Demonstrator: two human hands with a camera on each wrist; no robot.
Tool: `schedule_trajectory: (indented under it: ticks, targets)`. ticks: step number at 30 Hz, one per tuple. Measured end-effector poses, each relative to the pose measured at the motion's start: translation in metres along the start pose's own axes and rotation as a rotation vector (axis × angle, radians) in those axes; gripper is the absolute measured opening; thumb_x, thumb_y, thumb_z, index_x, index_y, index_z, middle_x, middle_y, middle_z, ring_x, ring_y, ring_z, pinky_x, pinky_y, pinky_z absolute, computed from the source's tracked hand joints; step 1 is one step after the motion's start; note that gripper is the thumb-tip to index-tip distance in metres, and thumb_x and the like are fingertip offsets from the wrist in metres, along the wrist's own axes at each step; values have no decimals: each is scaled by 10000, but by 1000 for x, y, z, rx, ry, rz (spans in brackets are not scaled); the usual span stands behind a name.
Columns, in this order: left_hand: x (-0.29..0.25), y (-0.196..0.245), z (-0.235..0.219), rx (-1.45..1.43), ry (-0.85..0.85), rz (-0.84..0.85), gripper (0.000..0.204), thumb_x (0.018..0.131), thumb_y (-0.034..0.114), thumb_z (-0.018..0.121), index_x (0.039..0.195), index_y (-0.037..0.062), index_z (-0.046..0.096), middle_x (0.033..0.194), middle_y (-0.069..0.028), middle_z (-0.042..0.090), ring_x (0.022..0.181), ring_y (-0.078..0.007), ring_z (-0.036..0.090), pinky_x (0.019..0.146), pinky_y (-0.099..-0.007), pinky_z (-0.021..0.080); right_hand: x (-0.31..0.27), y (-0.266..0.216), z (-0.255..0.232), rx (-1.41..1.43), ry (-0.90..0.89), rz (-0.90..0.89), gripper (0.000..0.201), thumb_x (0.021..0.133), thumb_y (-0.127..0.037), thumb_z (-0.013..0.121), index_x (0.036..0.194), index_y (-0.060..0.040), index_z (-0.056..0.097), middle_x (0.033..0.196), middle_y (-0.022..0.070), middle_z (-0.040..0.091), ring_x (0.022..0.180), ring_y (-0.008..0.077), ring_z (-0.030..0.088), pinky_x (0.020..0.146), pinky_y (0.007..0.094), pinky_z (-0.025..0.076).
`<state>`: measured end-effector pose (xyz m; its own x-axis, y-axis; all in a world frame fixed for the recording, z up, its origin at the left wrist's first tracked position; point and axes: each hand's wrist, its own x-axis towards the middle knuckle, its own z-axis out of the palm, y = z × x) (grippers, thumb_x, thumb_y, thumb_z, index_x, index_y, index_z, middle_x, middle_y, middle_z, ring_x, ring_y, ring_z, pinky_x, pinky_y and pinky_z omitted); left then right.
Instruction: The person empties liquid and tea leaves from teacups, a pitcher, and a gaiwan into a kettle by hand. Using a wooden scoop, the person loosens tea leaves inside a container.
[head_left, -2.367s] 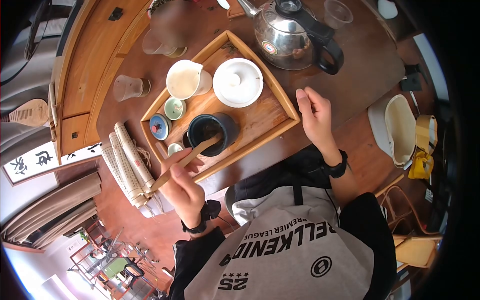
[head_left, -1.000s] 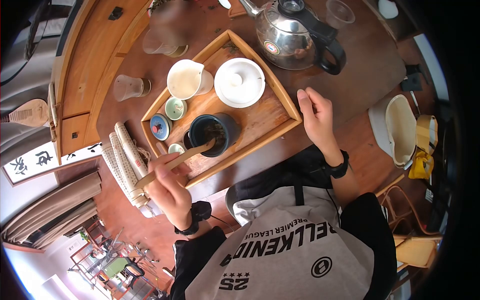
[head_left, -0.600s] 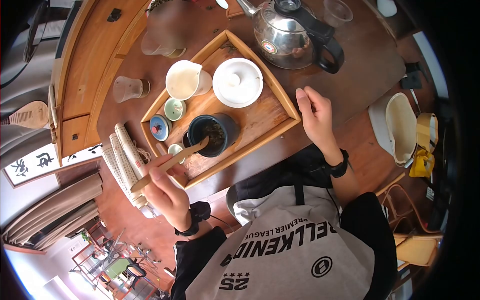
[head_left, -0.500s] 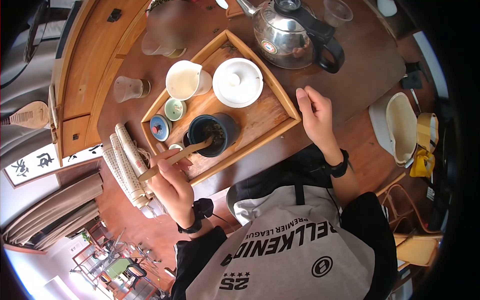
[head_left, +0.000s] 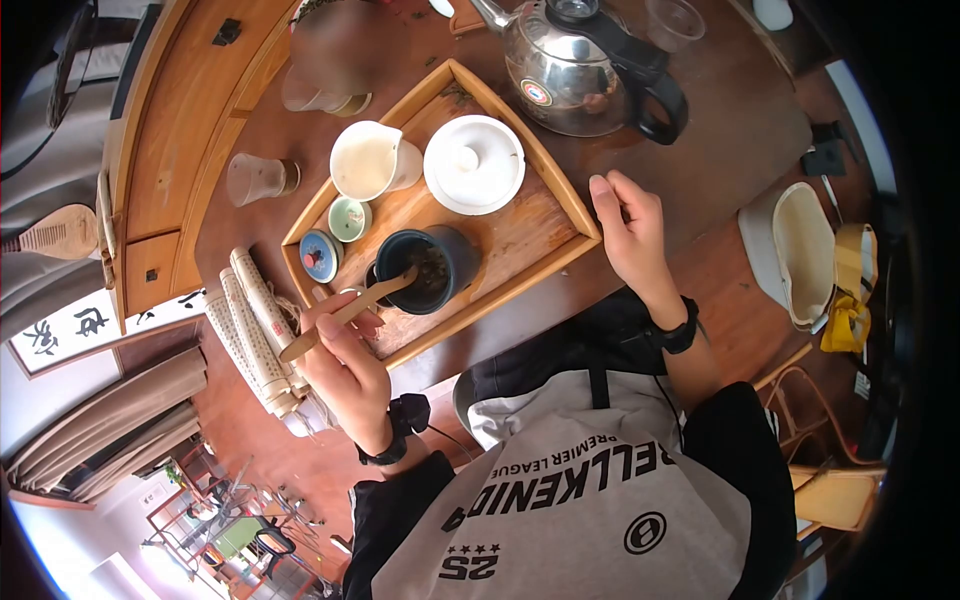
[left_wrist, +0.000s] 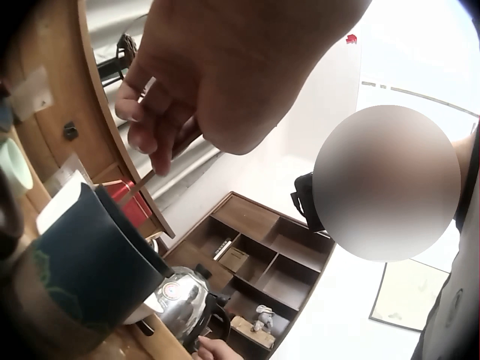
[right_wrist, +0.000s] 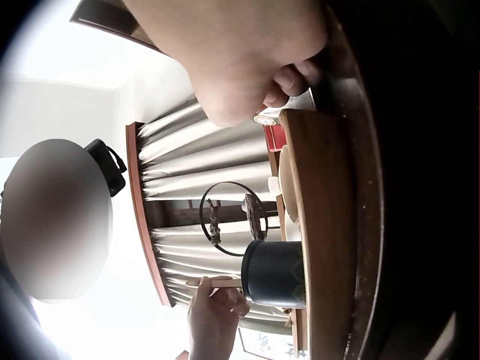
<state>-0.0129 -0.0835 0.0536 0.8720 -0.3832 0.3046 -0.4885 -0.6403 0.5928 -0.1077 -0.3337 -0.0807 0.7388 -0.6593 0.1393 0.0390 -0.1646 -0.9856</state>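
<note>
My left hand [head_left: 345, 360] pinches a slim wooden tea scoop [head_left: 365, 304] between thumb and fingers. The scoop's tip reaches over the near-left rim into a dark blue mug [head_left: 463, 268], where dark leaf bits show inside. In the left wrist view, the mug [left_wrist: 97, 262] fills the lower left, below the hand [left_wrist: 217, 75]. My right hand [head_left: 630, 235] holds nothing, its fingers loosely curled beside the right corner of the wooden tray [head_left: 535, 270]. From the right wrist, the scoop [right_wrist: 225, 283] slants into the mug's opening.
On the tray stand a white lidded bowl [head_left: 475, 165], a cream pitcher [head_left: 370, 160], a green cup [head_left: 350, 219] and a blue lid [head_left: 320, 256]. A steel kettle [head_left: 570, 75] sits behind. Rolled bamboo scrolls [head_left: 255, 330] lie left of the tray.
The scoop has shifted about inside the mug, its tip now by the left rim rather than the middle. My left hand has drawn slightly back left. My right hand stays put.
</note>
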Motion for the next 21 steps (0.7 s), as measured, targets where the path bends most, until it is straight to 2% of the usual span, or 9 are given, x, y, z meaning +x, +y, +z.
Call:
schedule_trajectory:
  ticks: [1, 6, 9, 11, 15, 17, 18, 21]
  targets:
    - [0, 1, 1, 26, 2, 1, 423, 1065, 235, 302, 984, -44, 609, 686, -73, 622, 604, -116, 566, 558, -233, 427, 0, 0, -1, -4, -3, -1, 355, 974, -112, 571, 686, -7, 391, 575, 18, 281, 560, 57, 264, 477, 275, 238]
    - [-1, 5, -1, 33, 0, 3, 427, 1067, 240, 302, 985, -46, 609, 684, -64, 613, 597, -110, 548, 561, -238, 414, 0, 1, -1, -8, -10, -21, 353, 975, -112, 570, 686, -8, 397, 570, 20, 285, 556, 58, 267, 475, 277, 240]
    - [-5, 8, -2, 24, 61, -17, 432, 1068, 246, 300, 986, -44, 610, 677, -49, 602, 594, -104, 537, 554, -234, 397, 0, -1, -1, -8, -5, -20, 356, 976, -112, 570, 684, -9, 395, 568, 21, 285, 553, 58, 267, 475, 277, 239]
    - [-5, 10, -1, -59, 142, 1, 376, 1043, 197, 340, 983, -61, 607, 667, -95, 629, 568, -133, 565, 555, -249, 431, 0, -1, -1, -6, -7, -15, 358, 976, -112, 570, 683, -9, 392, 567, 20, 285, 552, 57, 268, 474, 277, 238]
    - [-8, 12, -3, -22, 47, -60, 373, 1042, 199, 346, 984, -63, 606, 661, -100, 629, 573, -137, 572, 560, -248, 437, -1, 2, 0, 3, -5, -9, 358, 974, -109, 572, 682, -9, 391, 562, 16, 291, 550, 53, 271, 473, 274, 239]
    - [-10, 11, -3, 17, 49, 17, 370, 1040, 198, 352, 978, -60, 610, 661, -99, 632, 568, -140, 575, 553, -245, 438, 0, 1, -2, -2, -4, -4, 357, 974, -108, 573, 682, -9, 392, 562, 14, 292, 550, 52, 271, 473, 273, 239]
    - [-12, 11, -2, 30, 58, 8, 433, 1065, 237, 289, 983, -27, 621, 674, -46, 614, 595, -110, 541, 570, -225, 390, 0, -1, -2, -5, -4, -4, 358, 973, -107, 573, 682, -9, 391, 563, 12, 290, 552, 52, 270, 473, 273, 238]
    - [-10, 12, -5, 137, 26, 87, 426, 1061, 221, 294, 962, -36, 618, 673, -58, 619, 593, -118, 560, 564, -232, 405, 0, 1, -1, -5, -9, -1, 357, 973, -107, 574, 681, -9, 394, 564, 11, 290, 552, 51, 269, 473, 272, 238]
